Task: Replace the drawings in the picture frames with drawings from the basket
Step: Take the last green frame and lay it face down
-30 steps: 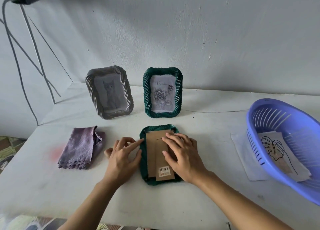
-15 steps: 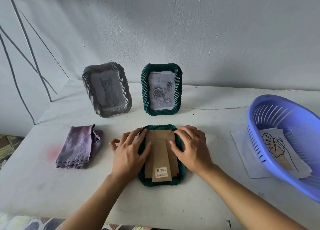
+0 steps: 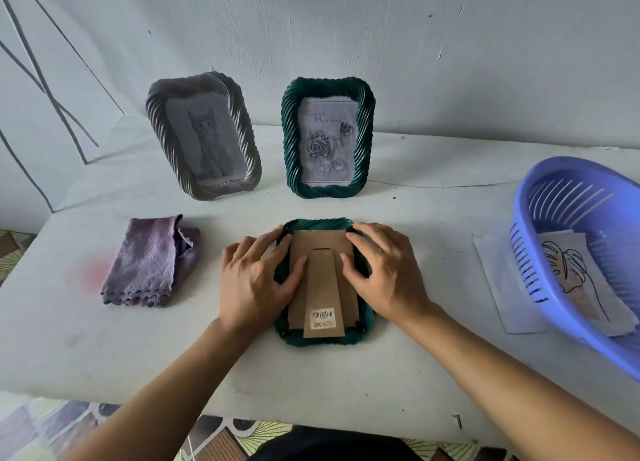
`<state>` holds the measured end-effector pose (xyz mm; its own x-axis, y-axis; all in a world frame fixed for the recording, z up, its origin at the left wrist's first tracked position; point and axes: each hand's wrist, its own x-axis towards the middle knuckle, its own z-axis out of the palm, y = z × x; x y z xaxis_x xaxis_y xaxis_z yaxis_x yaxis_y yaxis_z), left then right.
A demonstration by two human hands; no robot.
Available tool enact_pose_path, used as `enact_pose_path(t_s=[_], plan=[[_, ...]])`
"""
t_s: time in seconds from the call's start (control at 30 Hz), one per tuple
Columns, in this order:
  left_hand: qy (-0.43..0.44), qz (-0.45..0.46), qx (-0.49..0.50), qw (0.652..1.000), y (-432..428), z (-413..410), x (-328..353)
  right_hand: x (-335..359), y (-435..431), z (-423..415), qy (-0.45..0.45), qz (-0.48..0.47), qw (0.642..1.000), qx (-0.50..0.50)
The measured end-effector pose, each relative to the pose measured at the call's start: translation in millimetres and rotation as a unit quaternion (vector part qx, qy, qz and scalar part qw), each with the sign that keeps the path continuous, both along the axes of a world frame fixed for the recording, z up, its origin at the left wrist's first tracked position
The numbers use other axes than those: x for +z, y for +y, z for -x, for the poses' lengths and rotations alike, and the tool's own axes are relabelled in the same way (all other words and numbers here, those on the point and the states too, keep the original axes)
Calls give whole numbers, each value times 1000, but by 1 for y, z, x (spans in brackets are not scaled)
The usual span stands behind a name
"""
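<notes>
Looking down at the white table, going L to R w/ the face-down green frame in the middle as the ref point. Far left of it there's a folded purple cloth, lying flat, well apart from it. Behind-left of the frame stands a grey frame w/ a cat drawing, leaning back near the wall. Directly behind it stands a 2nd green frame w/ a rose drawing inside.

Left hand is on the face-down frame's left edge, fingers spread apart and laid flat, tips pressing on the rim and the edge of the cardboard backing. Not gripping anything, just pressing. The backing is still in the frame, brown stand flap lying flat on it, barcode sticker near the btm end. Right hand mirrors it on the frame's right edge, fingers spread and bent, tips on the backing and rim, also pressing not gripping.

Far right of the frame is a blue-purple basket, tilted toward the camera, w/ a leaf line drawing in it. Btwn basket and frame, a white sheet lies on the table, partly under the basket.
</notes>
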<state>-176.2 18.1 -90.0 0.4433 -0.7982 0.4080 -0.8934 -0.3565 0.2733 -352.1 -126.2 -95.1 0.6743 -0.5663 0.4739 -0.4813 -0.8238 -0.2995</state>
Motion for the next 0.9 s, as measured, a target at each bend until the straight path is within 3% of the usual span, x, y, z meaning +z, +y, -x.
enact_pose_path(t_s=[0.13, 0.47, 0.9], plan=[[-11, 6, 2, 1000, 1, 1, 0, 1, 1, 1, -4, 5, 1000, -4], [-10, -87, -2, 996, -1, 0, 3, 0, 2, 0, 17, 17, 1000, -15], [29, -140, 3, 990, -5, -3, 7, 3, 1, -4, 102, -6, 995, -15]])
